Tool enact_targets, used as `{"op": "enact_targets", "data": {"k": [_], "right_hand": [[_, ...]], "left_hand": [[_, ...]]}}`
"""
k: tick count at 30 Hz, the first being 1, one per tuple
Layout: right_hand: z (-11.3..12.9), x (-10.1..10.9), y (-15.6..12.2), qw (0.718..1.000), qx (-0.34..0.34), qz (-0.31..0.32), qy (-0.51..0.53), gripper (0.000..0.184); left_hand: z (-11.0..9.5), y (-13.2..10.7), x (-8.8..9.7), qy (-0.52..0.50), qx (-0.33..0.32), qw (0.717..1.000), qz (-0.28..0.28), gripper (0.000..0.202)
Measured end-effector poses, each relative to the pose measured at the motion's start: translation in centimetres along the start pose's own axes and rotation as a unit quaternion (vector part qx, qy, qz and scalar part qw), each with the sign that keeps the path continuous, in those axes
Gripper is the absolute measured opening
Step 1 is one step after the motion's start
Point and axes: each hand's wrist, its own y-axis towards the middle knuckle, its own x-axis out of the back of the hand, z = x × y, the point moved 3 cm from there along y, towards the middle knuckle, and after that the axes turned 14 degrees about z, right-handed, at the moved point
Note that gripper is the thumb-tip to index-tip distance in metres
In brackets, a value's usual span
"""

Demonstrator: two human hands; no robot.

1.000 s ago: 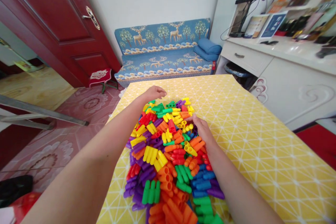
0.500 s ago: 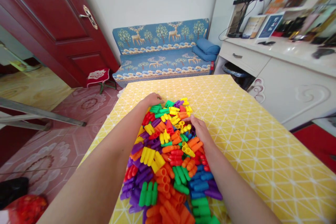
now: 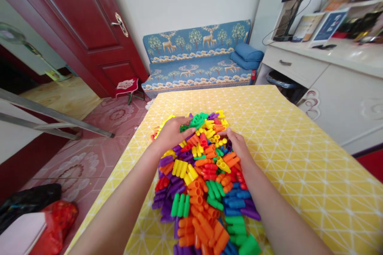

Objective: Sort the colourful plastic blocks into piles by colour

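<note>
A heap of plastic building pieces (image 3: 214, 187), shaped like joined tubes with rounded ends, lies on the table in orange, purple, green, yellow, red and blue. Over the far left part of the heap my left hand (image 3: 173, 130) reaches with fingers stretched and thumb apart, beside some green pieces (image 3: 198, 120). At the heap's right side rests my right hand (image 3: 240, 145), fingers extended against the yellow and purple pieces. It grips nothing that I can see. Several yellow pieces (image 3: 167, 120) show behind my left hand.
A yellow patterned cloth covers the table (image 3: 287, 147). Beyond it stands a blue sofa (image 3: 191, 59), with a red stool (image 3: 127, 85) and a red door to its left. A white cabinet (image 3: 299, 61) stands on the right. Bags (image 3: 58, 219) lie at lower left.
My left hand has moved from the heap's far left edge in over the pieces, and its thumb now shows. The right hand stays by the heap. The camera view has turned slightly left.
</note>
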Motion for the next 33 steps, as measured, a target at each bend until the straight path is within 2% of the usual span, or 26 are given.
{"op": "enact_targets", "data": {"k": [2,4,6,8,10,11,14,17,19,23,25,29,31,33], "right_hand": [[0.2,-0.1,-0.1,1.0,0.004,-0.002,0.0,0.062],[0.4,0.0,-0.2,1.0,0.012,-0.015,0.003,0.06],[0.5,0.3,-0.3,0.998,0.034,-0.052,-0.005,0.056],[0.5,0.8,-0.3,0.991,0.067,-0.109,-0.038,0.053],[0.4,1.3,-0.3,0.98,0.086,-0.159,-0.089,0.055],[0.2,1.5,-0.1,0.975,0.085,-0.173,-0.112,0.059],[-0.5,1.6,0.6,0.974,0.048,-0.166,-0.148,0.075],[-0.8,0.9,1.5,0.984,-0.001,-0.1,-0.145,0.081],[-0.2,0.2,1.7,0.99,-0.021,-0.039,-0.134,0.075],[2.7,-1.8,1.2,0.988,-0.048,0.125,-0.08,0.058],[4.7,-2.4,0.6,0.98,-0.057,0.172,-0.078,0.052],[7.7,-2.1,-1.7,0.973,-0.022,0.138,-0.185,0.047],[8.1,-1.3,-4.4,0.958,0.016,0.109,-0.264,0.053],[7.3,-0.1,-8.4,0.934,0.048,0.078,-0.345,0.066]], "left_hand": [[-0.4,-3.4,-0.8,-0.042,0.013,0.998,-0.048,0.041],[0.0,-6.6,-1.7,-0.091,0.023,0.986,-0.137,0.037],[1.6,-9.2,-2.9,-0.131,0.056,0.96,-0.242,0.036],[3.9,-10.9,-4.6,-0.155,0.12,0.929,-0.314,0.043],[6.1,-11.6,-6.5,-0.202,0.176,0.908,-0.323,0.052],[6.9,-11.6,-7.4,-0.221,0.186,0.907,-0.305,0.055],[7.9,-11.0,-8.6,-0.241,0.179,0.913,-0.278,0.054],[7.7,-10.5,-8.6,-0.218,0.167,0.92,-0.279,0.052],[7.6,-10.4,-8.4,-0.202,0.167,0.923,-0.282,0.052],[7.8,-10.6,-8.4,-0.2,0.166,0.923,-0.285,0.049],[8.0,-10.7,-8.5,-0.207,0.159,0.922,-0.287,0.048],[8.1,-10.7,-8.6,-0.22,0.145,0.92,-0.291,0.046],[8.0,-11.0,-8.5,-0.238,0.138,0.915,-0.294,0.045],[7.8,-11.6,-8.3,-0.26,0.129,0.914,-0.284,0.048]]}}
